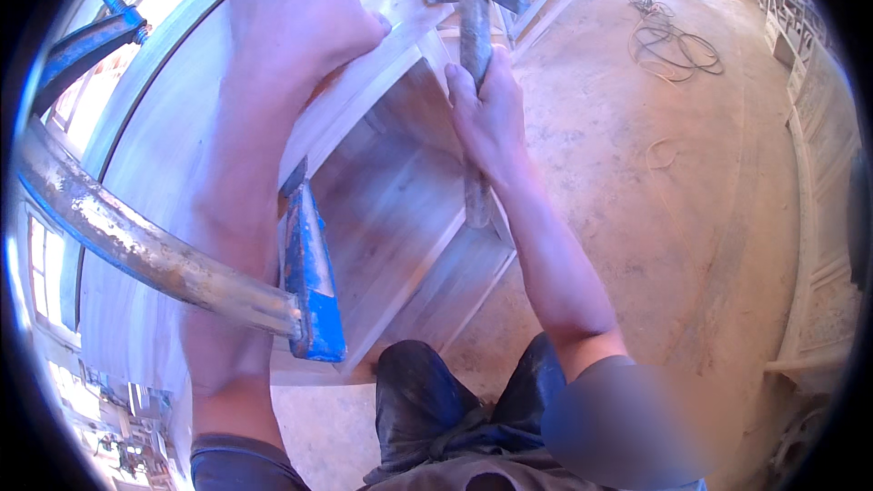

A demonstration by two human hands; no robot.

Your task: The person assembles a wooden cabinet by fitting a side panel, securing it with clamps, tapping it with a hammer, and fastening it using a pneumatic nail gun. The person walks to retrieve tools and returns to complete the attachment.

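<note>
Head view, one item of woodwork with tools and surroundings, listed by size.

Floor (673,209): dusty, filling the right half of the frame.

Wooden carcass (386,191): open-fronted, with inner boards, from upper middle to lower middle; its broad pale panel (164,159) fills the left of the frame.

Carved panel (823,245): upright along the right rim, well apart from the work.

Clamp (173,268): worn metal bar with blue-painted ends, crossing the left of the frame; its lower blue end (314,295) stands by the carcass's front edge. The bar passes over the left forearm (232,218).

Cable (677,50): loosely looped on the floor, upper right.

Left hand (305,5): upper middle-left, over the pale panel, thumb toward the front edge. Blurred and cut by the frame; whether its fingers are spread, pressed down or pinching cannot be told.

Right hand (489,114): upper middle, wrapped around a handle.

Hammer (474,32): head uppermost, at the top middle, near the left hand.

Hazards, as judged: a stray swing could strike the left hand, owing to its nearness to the hammer head; a glancing blow could dent the carcass's edge; jarring could slacken the clamp, and a slipping bar could catch the forearm beneath it.
</note>
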